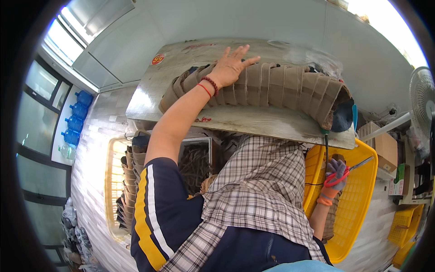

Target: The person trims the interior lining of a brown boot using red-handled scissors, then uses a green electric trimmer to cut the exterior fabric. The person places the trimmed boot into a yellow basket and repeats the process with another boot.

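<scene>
I rest my left hand (229, 70), fingers spread, on brown cloth pieces (277, 88) lined across the table (152, 97); my gloved right hand (334, 171) grips scissors (347, 172). Row appears laid out; whether the stack (130, 181) in the white basket (110, 190) is finished, I cannot tell.

Row of brown fabric pieces (286, 86): overlapping, packed face to face, curved, lying lengthwise across the worktable (253, 119), dark blue showing at right end. Red-handled scissors (347, 172): held beside the yellow basket (358, 199), blades angled up-right.
</scene>
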{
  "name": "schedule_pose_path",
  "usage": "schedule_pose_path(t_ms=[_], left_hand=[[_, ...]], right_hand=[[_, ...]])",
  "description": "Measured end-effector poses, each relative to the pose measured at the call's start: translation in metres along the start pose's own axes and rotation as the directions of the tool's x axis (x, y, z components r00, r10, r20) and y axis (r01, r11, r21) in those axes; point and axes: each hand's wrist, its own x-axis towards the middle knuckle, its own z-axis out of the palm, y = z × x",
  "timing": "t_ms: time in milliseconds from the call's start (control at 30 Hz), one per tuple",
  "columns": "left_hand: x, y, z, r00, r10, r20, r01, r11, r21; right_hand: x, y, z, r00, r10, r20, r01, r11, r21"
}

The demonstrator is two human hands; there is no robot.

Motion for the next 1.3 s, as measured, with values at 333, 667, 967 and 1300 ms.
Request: schedule_pose_path(t_ms=[333, 667, 967, 1300], left_hand=[[0.038, 0.032, -0.002, 0.991, -0.002, 0.132, 0.005, 1.000, -0.025], [0.087, 0.112, 0.012, 0.738, -0.616, 0.276, 0.654, 0.753, -0.066], [0.105, 0.107, 0.030, 0.975, 0.216, -0.049, -0.219, 0.974, -0.051], [0.142, 0.181, -0.002, 0.902, -0.331, 0.277, 0.426, 0.788, -0.445]], right_hand=[[-0.001, 0.006, -0.004, 1.000, -0.002, -0.008, 0.002, 0.999, 0.053], [-0.005, -0.001, -0.011, 0.999, 0.034, -0.014, -0.032, 0.996, 0.085], [-0.011, -0.005, -0.010, 0.997, 0.080, 0.009, -0.080, 0.995, 0.059], [0.121, 0.000, -0.046, 0.978, 0.209, -0.023, -0.154, 0.635, -0.757]])
